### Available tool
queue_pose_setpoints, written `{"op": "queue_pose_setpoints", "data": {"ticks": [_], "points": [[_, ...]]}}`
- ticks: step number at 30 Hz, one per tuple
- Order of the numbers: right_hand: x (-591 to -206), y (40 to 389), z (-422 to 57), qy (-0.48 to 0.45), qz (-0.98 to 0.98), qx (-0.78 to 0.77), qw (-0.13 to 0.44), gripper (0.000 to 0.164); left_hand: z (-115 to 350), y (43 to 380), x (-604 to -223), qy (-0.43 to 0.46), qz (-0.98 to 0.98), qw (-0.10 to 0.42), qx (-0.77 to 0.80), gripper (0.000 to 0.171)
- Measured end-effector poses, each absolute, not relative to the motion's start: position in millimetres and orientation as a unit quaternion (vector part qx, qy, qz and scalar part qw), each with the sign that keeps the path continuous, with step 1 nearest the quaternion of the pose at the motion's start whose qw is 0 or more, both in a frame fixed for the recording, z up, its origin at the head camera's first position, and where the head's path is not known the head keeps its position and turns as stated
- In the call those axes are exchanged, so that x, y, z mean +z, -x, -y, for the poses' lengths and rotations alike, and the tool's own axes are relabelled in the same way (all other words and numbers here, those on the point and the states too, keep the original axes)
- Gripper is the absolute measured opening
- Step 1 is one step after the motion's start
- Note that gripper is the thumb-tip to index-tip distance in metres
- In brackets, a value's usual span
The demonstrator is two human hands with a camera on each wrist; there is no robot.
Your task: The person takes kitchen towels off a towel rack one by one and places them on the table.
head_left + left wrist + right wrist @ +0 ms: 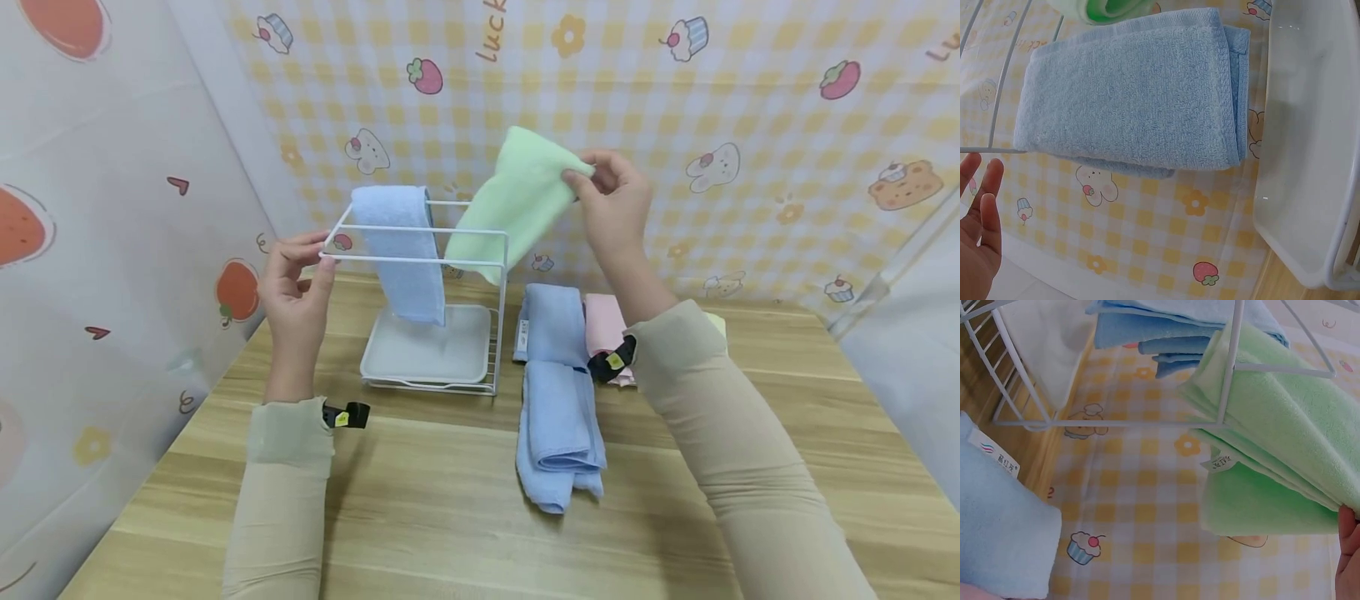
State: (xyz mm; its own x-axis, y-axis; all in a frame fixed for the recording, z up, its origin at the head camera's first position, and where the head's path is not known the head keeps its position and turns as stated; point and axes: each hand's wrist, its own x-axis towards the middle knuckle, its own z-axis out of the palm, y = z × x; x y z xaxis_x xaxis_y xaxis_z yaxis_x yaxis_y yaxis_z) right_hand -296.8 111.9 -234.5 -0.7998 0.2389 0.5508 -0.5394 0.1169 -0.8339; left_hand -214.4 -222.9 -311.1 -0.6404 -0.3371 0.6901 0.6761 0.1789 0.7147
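My left hand (296, 283) grips the left end of a white wire rack (408, 260) between thumb and fingers. A light blue towel (405, 287) hangs folded over the rack's rails; it fills the middle of the left wrist view. At the rack's upper right, my right hand (618, 204) pinches the upper right edge of a folded green towel (517, 192). The green towel slants down to the left, its lower end among the rails. In the right wrist view its layers (1297, 419) spread apart and a small white label (1219, 464) shows.
A white tray (461, 346) sits in the rack's base. Right of the rack lie two folded blue towels (555, 321) and a pink towel (602, 321). Something pale yellow (718, 324) shows behind the right sleeve. A patterned cloth (772, 108) hangs behind the wooden table (420, 517).
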Motion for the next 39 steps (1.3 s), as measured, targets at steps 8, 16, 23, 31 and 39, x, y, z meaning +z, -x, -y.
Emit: {"op": "queue_pose_setpoints", "data": {"ticks": [8,16,23,31,39], "points": [[-239,293,-126,-0.107,0.636,0.698,0.312,0.016,222,214,-310,0.129,0.663,0.408,-0.614,0.016],[-234,280,-137,-0.115,0.587,0.733,0.323,0.020,223,214,-311,0.129,0.650,0.403,-0.631,0.019],[-235,275,-156,-0.133,0.591,0.713,0.353,0.021,222,214,-310,0.130,0.638,0.401,-0.645,0.015],[-249,262,-182,-0.142,0.638,0.652,0.384,0.021,220,214,-310,0.128,0.637,0.404,-0.644,0.013],[-264,236,-208,-0.111,0.655,0.657,0.356,0.021,220,216,-311,0.132,0.640,0.408,-0.638,0.015]]}}
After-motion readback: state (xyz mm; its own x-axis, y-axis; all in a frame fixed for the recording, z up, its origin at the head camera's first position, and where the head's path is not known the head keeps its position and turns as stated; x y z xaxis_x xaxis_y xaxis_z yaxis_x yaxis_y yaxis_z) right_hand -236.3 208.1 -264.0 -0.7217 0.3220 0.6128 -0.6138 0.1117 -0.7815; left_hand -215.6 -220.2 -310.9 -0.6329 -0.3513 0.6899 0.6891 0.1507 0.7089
